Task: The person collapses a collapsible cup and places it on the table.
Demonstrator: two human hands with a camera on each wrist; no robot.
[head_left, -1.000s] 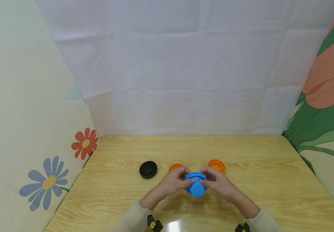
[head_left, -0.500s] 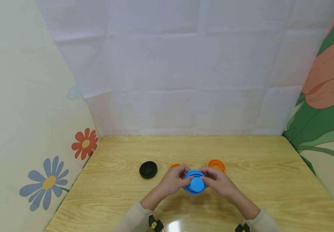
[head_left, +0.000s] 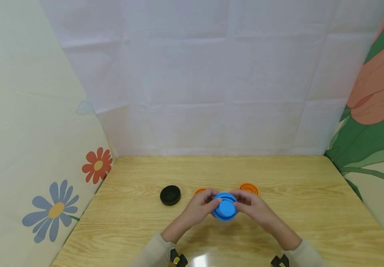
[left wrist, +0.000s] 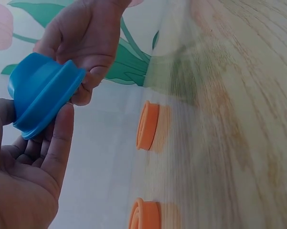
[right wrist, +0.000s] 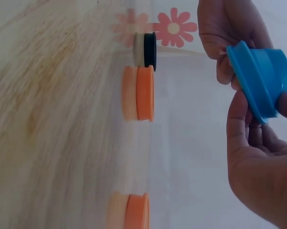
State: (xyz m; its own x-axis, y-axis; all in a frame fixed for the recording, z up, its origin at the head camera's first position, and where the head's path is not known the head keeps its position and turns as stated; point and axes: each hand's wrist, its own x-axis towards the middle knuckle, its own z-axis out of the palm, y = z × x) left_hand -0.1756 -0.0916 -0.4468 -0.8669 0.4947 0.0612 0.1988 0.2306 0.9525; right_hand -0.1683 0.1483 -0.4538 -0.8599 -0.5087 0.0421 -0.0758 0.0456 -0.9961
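Observation:
Both hands hold a blue collapsible cup [head_left: 226, 209] above the table, its round base turned toward me and its wide rim facing away. My left hand [head_left: 197, 208] grips its left side, thumb on the stepped wall and fingers behind the rim. On the other side my right hand [head_left: 257, 209] pinches it in the same way. In the left wrist view the blue cup [left wrist: 45, 95] shows side-on, tilted and partly folded. The right wrist view has the blue cup [right wrist: 262, 81] between the fingers of both hands, clear of the tabletop.
On the wooden table [head_left: 128, 230], beyond the hands, lie a black collapsed cup [head_left: 170, 195] and two orange collapsed cups. One orange cup [head_left: 200, 190] is mostly hidden by the left hand; the other orange cup [head_left: 249, 188] lies behind the right. A white cloth [head_left: 212, 92] hangs behind.
The blue cup has tipped so that its base points more at me and sits higher against the rim. Both hands have risen slightly with it. The cups on the table have stayed put.

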